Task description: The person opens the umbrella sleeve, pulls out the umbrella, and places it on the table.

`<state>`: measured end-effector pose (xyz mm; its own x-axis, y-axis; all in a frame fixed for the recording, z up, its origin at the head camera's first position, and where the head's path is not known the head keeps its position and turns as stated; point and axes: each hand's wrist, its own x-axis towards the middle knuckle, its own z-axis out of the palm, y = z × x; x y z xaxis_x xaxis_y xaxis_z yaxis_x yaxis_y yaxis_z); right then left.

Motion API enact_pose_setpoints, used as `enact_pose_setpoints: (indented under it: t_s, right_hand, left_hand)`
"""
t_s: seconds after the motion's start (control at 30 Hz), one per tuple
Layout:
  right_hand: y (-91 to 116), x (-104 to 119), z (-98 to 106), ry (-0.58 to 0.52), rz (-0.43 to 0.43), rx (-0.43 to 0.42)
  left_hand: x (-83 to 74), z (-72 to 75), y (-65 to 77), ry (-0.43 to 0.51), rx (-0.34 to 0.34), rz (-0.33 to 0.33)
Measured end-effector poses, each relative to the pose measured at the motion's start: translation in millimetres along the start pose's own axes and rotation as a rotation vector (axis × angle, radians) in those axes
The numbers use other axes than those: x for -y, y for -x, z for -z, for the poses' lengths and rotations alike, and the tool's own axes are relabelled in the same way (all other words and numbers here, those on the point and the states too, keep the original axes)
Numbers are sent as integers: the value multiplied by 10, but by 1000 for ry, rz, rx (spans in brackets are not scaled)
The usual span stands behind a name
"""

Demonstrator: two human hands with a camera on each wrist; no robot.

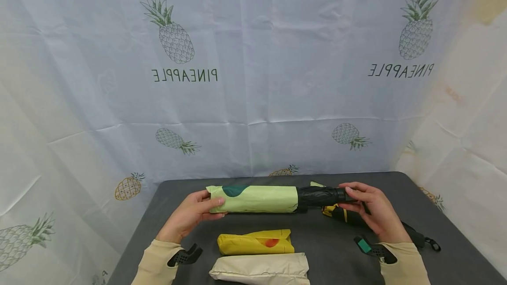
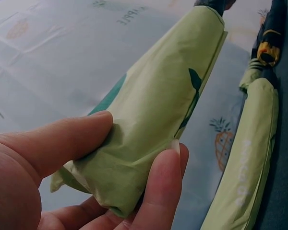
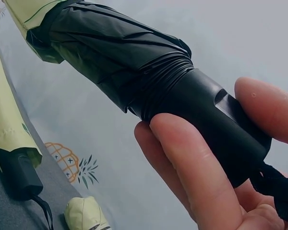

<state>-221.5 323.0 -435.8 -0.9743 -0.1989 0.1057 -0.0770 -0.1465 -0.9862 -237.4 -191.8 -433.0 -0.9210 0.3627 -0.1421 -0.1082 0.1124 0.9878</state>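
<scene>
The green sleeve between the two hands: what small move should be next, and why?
Perhaps the right hand should push the black umbrella further into the green sleeve: it holds the handle, the left hand pinches the sleeve's other end, and folded canopy is exposed.

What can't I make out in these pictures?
Head: the left part of the held umbrella, hidden by its green cover.
Head: the middle of the lying black umbrella, hidden behind the right hand.
Head: part of the cream pouch, cut off by the bottom edge.
Left wrist: lettering on the lying cover, too blurred to read surely.
</scene>
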Motion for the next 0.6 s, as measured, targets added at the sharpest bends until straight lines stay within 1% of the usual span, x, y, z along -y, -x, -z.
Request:
enact_pose_setpoints:
  t_s: [0.13,0.43,0.6]
  right_hand:
    - [3,0,15,-15,4,8]
    - [12,5,54,-29,-1,-4]
    - [19,10,81,-43,-1,10]
  left_hand:
    - [6,6,-8,-6,-4,0]
    - [27,19,-14,-9,-13,-8]
    - [30,21,-17,-12,-10,-8]
